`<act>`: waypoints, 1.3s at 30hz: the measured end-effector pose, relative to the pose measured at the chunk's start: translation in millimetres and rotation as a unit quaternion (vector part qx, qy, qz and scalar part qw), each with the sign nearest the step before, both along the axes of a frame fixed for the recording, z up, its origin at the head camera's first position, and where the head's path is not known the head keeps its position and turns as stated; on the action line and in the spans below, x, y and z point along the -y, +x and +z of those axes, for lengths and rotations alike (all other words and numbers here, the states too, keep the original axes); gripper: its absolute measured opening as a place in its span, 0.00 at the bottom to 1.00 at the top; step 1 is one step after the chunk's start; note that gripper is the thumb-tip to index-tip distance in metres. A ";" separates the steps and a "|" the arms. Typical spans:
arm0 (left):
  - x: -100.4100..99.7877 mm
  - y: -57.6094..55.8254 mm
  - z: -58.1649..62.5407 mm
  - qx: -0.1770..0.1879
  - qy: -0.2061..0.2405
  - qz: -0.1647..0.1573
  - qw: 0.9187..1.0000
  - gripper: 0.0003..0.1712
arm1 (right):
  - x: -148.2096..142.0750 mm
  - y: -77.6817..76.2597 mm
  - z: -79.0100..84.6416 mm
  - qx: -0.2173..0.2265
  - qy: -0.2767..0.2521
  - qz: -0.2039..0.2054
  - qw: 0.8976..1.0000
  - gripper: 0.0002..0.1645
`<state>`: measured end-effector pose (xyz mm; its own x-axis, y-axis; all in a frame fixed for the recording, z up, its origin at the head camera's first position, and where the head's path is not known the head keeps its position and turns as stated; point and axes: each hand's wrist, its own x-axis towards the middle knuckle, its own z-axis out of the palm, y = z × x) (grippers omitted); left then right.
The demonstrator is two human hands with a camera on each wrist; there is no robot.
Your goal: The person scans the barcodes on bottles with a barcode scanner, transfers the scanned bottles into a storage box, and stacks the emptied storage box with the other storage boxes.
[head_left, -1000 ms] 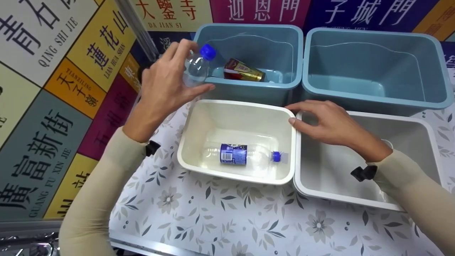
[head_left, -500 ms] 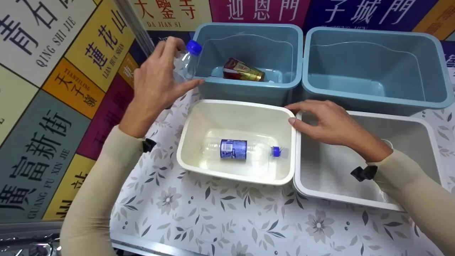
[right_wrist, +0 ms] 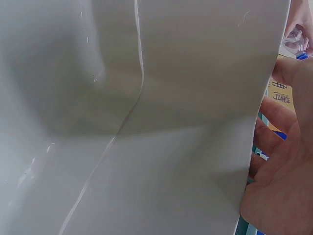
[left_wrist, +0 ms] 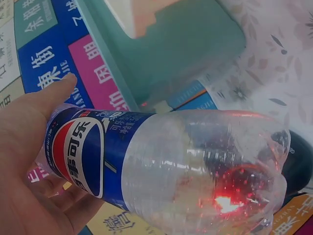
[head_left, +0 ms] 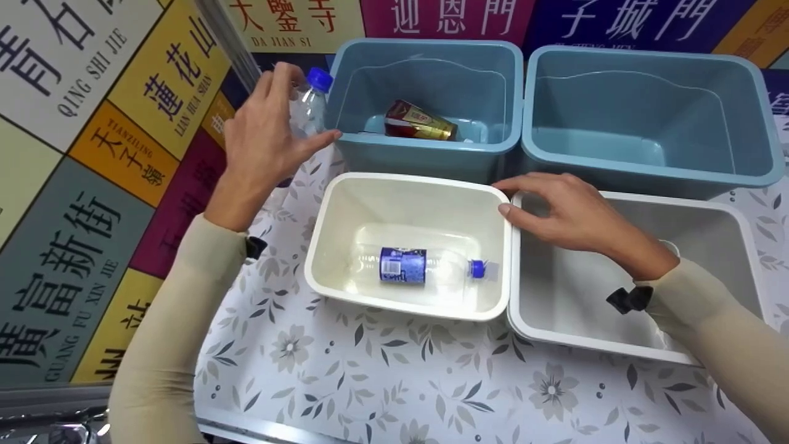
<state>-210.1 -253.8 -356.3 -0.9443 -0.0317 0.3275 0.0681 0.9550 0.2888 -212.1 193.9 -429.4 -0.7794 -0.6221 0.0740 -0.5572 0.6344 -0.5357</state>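
My left hand (head_left: 262,132) holds a clear plastic bottle (head_left: 308,108) with a blue cap, beside the left end of the left blue bin (head_left: 425,148). The left wrist view shows the bottle's blue, red and white cola label (left_wrist: 80,152) and its clear base end pointing away from the palm. My right hand (head_left: 561,209) rests with thumb and fingertips at the back corner where the cream bin (head_left: 370,302) meets the grey-white bin (head_left: 592,342). In the cream bin lies another clear bottle with a blue label (head_left: 402,265), on its side.
A red and gold can (head_left: 419,121) lies inside the left blue bin. A second blue bin (head_left: 653,166) stands to its right. All the bins stand on a floral-patterned tabletop (head_left: 370,382). A panelled wall with large lettering (head_left: 129,154) borders the left side.
My left hand has moved left with the bottle, away from the left blue bin's opening. The bottle in the cream bin has rocked slightly. The right hand stays in place.
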 end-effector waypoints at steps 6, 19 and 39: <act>9.6 -7.5 -5.9 0.012 0.007 0.019 1.000 0.49 | 0.7 0.4 0.6 0.008 -0.001 -0.002 1.000 0.25; 20.7 -27.4 -18.7 0.012 -0.009 0.050 0.999 0.50 | 0.2 -0.8 -0.1 0.000 -0.004 -0.002 1.000 0.25; 42.0 -46.8 -32.5 0.015 -0.021 0.105 0.994 0.54 | 0.0 0.4 -0.7 -0.005 -0.007 -0.003 1.000 0.24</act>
